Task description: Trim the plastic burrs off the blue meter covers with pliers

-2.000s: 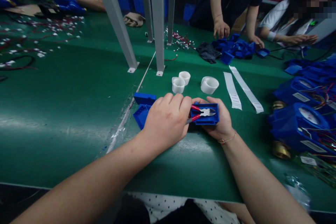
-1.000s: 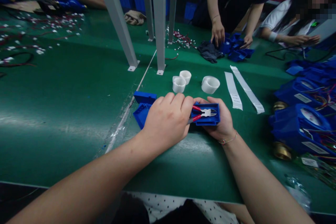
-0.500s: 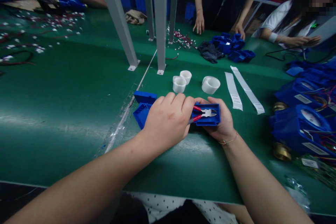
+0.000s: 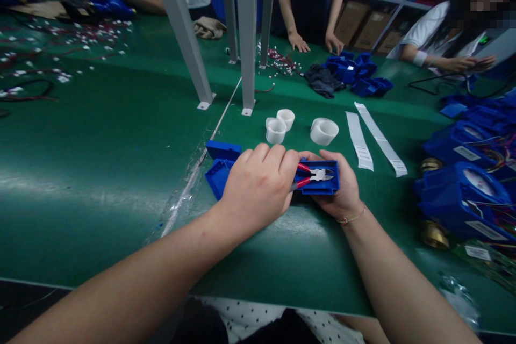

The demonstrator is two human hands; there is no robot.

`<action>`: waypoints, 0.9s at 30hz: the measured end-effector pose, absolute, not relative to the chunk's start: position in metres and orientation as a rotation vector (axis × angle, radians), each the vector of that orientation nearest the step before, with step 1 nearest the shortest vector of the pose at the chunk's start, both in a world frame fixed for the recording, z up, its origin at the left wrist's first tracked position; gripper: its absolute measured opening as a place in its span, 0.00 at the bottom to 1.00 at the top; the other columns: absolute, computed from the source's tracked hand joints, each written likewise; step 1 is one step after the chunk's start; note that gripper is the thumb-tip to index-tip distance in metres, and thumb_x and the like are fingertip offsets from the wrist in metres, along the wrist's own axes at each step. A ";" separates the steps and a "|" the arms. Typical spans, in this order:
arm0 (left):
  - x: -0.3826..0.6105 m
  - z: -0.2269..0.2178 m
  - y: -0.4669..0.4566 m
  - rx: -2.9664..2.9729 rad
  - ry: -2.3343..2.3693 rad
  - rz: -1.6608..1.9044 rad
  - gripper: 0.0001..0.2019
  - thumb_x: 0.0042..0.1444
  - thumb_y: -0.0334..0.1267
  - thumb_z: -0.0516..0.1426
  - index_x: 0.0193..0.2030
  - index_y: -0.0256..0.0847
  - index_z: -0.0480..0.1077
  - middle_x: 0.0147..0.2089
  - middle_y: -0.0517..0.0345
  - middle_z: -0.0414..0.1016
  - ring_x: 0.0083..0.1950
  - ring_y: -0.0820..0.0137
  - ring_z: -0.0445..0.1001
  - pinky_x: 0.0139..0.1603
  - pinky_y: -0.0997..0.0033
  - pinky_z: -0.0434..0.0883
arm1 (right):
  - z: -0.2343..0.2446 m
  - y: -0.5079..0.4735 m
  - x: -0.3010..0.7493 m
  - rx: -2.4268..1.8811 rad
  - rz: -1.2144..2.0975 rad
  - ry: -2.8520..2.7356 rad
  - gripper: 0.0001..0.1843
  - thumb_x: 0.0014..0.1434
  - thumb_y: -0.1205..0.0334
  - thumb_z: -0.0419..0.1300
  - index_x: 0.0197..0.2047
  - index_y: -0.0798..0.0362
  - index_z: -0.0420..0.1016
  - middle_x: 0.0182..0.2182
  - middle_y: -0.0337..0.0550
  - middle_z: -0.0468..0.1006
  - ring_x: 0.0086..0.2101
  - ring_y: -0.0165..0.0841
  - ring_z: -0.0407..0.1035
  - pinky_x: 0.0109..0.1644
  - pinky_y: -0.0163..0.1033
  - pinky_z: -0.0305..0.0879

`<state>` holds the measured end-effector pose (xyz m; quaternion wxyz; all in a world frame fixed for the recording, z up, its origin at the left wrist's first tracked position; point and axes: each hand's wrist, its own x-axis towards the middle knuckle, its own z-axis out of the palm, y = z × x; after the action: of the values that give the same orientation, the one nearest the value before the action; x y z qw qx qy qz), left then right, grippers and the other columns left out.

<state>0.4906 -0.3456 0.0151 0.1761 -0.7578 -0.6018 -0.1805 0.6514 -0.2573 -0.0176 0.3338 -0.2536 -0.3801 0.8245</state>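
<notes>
My left hand (image 4: 260, 180) is closed around the red handles of a pair of cutting pliers (image 4: 320, 174). The pliers' metal jaws point right and lie over the open inside of a blue plastic box (image 4: 329, 187). My right hand (image 4: 342, 183) grips that box from its right end and underside, with the thumb along the far right corner. Just left of my left hand, more blue plastic parts (image 4: 220, 172) lie on the table, partly hidden by the hand. Whether the jaws touch the box cannot be made out.
Rolls of white labels (image 4: 324, 131) and two label strips (image 4: 381, 140) lie beyond my hands. Blue meters (image 4: 475, 188) with wires and brass fittings crowd the right. Grey metal posts (image 4: 244, 37) stand on the green table (image 4: 100, 145). Co-workers' hands (image 4: 298, 42) rest at the far side.
My hands, the pliers and the box hold nearly the same pose. Across the table, a standing co-worker has shifted left, and another person in a light top now shows behind the posts.
</notes>
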 end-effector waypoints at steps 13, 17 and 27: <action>0.491 0.014 -0.346 -2.150 -1.710 -0.509 0.10 0.59 0.33 0.54 0.47 0.39 0.69 0.41 0.51 0.71 0.43 0.55 0.69 0.39 0.55 0.64 | -0.018 -0.258 0.651 -0.695 2.143 -1.011 0.24 0.65 0.49 0.50 0.40 0.55 0.83 0.37 0.44 0.81 0.37 0.35 0.74 0.44 0.36 0.72; 0.492 0.013 -0.346 -2.152 -1.710 -0.515 0.09 0.59 0.32 0.54 0.47 0.39 0.69 0.40 0.51 0.70 0.43 0.55 0.69 0.39 0.55 0.65 | -0.019 -0.258 0.651 -0.668 2.143 -1.024 0.23 0.65 0.50 0.50 0.39 0.55 0.82 0.36 0.43 0.81 0.37 0.35 0.74 0.44 0.36 0.71; 0.490 0.008 -0.345 -2.173 -1.725 -0.497 0.13 0.61 0.34 0.55 0.51 0.38 0.73 0.39 0.50 0.74 0.41 0.56 0.73 0.38 0.59 0.68 | -0.018 -0.261 0.650 -0.671 2.107 -1.098 0.22 0.65 0.49 0.50 0.42 0.54 0.79 0.37 0.42 0.79 0.39 0.35 0.73 0.49 0.37 0.69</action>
<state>0.4897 -0.3453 0.0079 0.1608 -0.7609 -0.6041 -0.1741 0.6498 -0.2614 -0.0182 0.3300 -0.2565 -0.4196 0.8058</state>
